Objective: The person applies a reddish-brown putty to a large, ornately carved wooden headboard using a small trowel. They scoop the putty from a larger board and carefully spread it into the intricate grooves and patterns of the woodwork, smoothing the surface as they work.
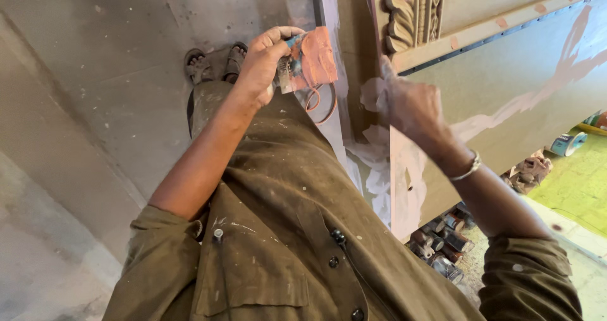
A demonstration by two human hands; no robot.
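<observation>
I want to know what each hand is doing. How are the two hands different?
The left hand grips a pinkish-orange smeared plastic pouch away from the board; the right hand, blurred, is at the wooden board's edge. The right wrist wears a silver bracelet; the left wrist is bare. Both arms wear olive sleeves.
</observation>
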